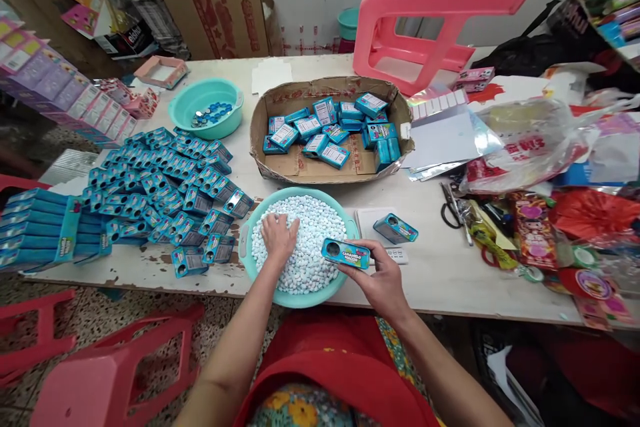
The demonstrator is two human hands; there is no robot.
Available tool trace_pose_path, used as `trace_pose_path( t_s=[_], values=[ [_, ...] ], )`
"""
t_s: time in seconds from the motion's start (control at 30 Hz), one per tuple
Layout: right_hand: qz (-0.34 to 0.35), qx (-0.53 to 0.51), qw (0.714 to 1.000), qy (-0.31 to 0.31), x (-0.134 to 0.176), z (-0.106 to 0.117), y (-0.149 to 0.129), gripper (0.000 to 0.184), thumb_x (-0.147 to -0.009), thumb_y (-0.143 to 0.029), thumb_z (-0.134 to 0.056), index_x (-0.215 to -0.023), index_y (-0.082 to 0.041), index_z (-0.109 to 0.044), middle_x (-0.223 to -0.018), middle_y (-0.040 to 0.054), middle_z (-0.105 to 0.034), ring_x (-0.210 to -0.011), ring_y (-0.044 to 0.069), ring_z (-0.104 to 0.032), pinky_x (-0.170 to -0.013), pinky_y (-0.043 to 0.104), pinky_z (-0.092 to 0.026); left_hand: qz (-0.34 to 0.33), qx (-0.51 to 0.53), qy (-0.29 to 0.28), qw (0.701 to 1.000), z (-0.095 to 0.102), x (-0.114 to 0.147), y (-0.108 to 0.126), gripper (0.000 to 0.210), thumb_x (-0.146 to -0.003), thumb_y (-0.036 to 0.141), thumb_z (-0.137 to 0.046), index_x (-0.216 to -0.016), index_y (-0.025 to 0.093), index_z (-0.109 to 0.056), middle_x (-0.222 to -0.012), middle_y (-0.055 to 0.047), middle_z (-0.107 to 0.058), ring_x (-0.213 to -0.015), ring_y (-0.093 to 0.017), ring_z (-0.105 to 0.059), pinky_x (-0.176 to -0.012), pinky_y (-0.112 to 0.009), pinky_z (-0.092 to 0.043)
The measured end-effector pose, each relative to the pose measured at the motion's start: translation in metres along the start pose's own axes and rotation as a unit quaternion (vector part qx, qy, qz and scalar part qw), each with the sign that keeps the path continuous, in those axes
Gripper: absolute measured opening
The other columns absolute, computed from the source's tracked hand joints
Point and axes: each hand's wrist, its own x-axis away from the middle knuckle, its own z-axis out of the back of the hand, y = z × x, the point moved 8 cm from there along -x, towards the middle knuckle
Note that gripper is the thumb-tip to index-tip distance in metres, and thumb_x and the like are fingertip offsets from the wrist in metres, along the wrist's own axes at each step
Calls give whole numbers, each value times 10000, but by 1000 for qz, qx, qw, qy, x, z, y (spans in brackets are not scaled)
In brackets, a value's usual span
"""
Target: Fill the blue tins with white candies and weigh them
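In front of me is a turquoise basin (249,267) full of small white and pale-blue candies (315,227). My left hand (280,239) rests palm down on the candies, fingers spread and tips partly sunk among them. Over the basin's right rim, my right hand (383,278) grips a small blue candy box (346,253) between thumb and fingers; a round dark hole shows at the left of its upper face. Just beyond that hand, another blue box (396,228) lies tilted on a white packet (367,217).
Many blue boxes (165,180) are heaped at left, beside a stacked row (35,227). Behind the basin stands a cardboard tray (327,177) of blue boxes. A second basin (233,123) holds small round pieces. Scissors (451,207) and bagged clutter lie right; a pink stool (435,7) stands behind.
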Motion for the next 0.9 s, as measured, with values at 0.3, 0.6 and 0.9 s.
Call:
trace_pose_path(
  t_s=[0.3,0.6,0.9],
  values=[
    [0,25,1000,16,-11,-15,-2,351,-695,-326,-752,-994,-236,-590,-974,29,-655,-907,219,-618,-818,354,-486,118,305,-50,944,-23,0,10,241,-718,434,-629,-716,196,-591,-780,-36,-558,-794,-197,-541,-717,-292,-413],
    [50,121,991,-12,-20,-28,-2,319,-728,-289,-716,-1012,-233,-583,-994,41,-634,-944,230,-593,-831,354,-458,165,719,-117,665,27,15,53,285,-684,391,-673,-724,172,-496,-656,35,-503,-422,-51,-418,-378,-185,-255],
    [100,205,974,-4,-30,-46,-20,299,-703,-263,-719,-979,-232,-610,-941,43,-639,-907,239,-574,-811,369,-446,99,766,-41,634,68,10,77,167,-745,307,-621,-797,173,-536,-642,22,-570,-595,-132,-594,-606,-270,-479]
  ],
)
